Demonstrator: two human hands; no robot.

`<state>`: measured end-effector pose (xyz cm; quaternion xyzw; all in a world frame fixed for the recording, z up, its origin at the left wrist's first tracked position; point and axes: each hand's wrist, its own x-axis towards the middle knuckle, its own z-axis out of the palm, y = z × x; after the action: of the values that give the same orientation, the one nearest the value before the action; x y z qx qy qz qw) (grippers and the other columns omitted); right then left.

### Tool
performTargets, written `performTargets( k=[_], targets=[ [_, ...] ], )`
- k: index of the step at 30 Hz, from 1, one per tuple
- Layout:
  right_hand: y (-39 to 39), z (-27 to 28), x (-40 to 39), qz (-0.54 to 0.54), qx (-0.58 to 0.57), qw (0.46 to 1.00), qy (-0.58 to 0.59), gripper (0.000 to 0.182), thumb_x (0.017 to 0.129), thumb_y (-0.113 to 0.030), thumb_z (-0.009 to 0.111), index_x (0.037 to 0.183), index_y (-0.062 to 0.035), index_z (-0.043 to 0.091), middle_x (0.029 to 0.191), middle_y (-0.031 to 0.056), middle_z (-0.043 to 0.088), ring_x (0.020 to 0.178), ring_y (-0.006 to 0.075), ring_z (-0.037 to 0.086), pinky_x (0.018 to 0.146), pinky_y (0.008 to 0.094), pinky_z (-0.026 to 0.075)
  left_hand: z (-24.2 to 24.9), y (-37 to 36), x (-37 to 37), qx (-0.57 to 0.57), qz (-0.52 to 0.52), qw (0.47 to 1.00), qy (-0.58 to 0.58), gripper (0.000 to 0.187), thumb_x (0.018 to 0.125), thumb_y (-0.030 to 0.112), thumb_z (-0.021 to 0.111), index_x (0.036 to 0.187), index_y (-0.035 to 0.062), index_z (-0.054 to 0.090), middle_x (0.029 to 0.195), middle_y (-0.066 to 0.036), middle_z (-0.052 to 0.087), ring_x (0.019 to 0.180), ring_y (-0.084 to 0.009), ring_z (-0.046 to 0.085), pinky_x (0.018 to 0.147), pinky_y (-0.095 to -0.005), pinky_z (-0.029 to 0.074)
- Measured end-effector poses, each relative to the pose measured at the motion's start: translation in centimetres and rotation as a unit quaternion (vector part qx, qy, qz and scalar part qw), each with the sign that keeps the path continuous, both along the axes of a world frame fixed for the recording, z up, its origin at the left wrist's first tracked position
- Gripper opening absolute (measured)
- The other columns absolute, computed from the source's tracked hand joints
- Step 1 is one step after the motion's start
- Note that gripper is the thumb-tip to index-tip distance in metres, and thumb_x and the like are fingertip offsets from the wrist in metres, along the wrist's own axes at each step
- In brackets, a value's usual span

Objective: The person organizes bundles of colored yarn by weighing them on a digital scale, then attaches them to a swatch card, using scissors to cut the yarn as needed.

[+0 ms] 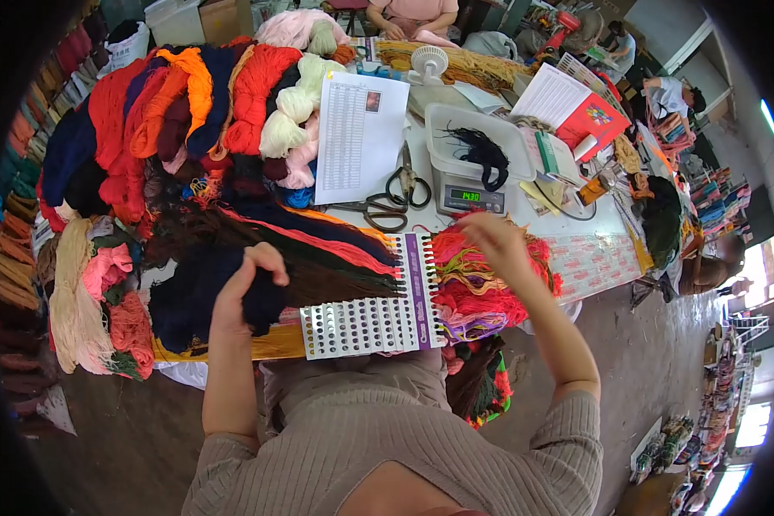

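My left hand [254, 273] is over a bundle of navy yarn [191, 297], with thumb and fingers bent apart. My right hand [497, 244] is raised over bright pink and multicoloured yarn [494, 288], fingers stretched to the left and holding nothing I can make out. Between them lies a white punched card [353, 329] with rows of holes and a purple printed strip [417, 288]. Strands of dark brown yarn [335, 279], coral yarn [318, 236] and navy yarn run to knots along its edge.
Two pairs of scissors [378, 212] lie beside a printed sheet [353, 159]. A digital scale [471, 198] bears a plastic tub [443, 155] with dark yarn. Piled skeins [258, 95] cover the left. Another person [413, 17] sits across the table.
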<state>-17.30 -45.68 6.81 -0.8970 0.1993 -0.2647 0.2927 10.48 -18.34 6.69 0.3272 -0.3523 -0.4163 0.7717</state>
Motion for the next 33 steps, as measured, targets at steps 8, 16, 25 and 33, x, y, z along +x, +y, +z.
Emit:
performTargets(
  k=[8,16,25,33],
  targets=[
    [14.4,0.2,8.3,0.157,0.178,0.967,-0.089,0.016,0.084,-0.004,0.057,0.1,-0.0002,0.06,0.085,0.009,0.059,0.068,0.0144,0.06,0.06,0.025,0.048,-0.4,-3.0,-5.4,0.074,0.018,0.975,-0.207,0.033,0.094,0.028,0.041,0.098,0.0007,0.06,0.113,-0.013,0.051,0.104,-0.0196,0.048,0.09,-0.032,0.037],
    [15.6,-0.4,9.7,0.118,0.188,0.968,-0.113,0.008,0.083,-0.005,0.06,0.087,0.0012,0.058,0.077,0.0078,0.055,0.065,0.0142,0.055,0.057,0.0258,0.044,-0.8,-2.2,-5.6,0.095,0.025,0.984,-0.146,0.035,0.093,0.029,0.045,0.097,-0.0006,0.062,0.11,-0.011,0.053,0.103,-0.0192,0.051,0.089,-0.0321,0.039],
    [14.7,-0.4,7.8,0.126,0.35,0.92,-0.119,0.008,0.089,-0.006,0.052,0.086,0.0014,0.053,0.082,0.0042,0.05,0.065,0.0106,0.055,0.057,0.0227,0.045,-1.0,-3.0,-6.6,0.11,-0.005,0.99,-0.088,0.034,0.094,0.031,0.044,0.093,0.0006,0.061,0.105,-0.01,0.053,0.097,-0.0171,0.052,0.086,-0.0303,0.041],
    [14.0,-1.2,7.8,0.132,0.615,0.759,-0.166,0.015,0.095,-0.018,0.045,0.09,-0.0038,0.048,0.08,0.0086,0.059,0.059,0.0134,0.057,0.055,0.0219,0.044,-1.2,-2.7,-6.0,0.136,-0.042,0.985,0.101,0.035,0.094,0.037,0.042,0.101,0.0055,0.056,0.096,-0.004,0.057,0.094,-0.0132,0.053,0.085,-0.0292,0.042]
  ],
)
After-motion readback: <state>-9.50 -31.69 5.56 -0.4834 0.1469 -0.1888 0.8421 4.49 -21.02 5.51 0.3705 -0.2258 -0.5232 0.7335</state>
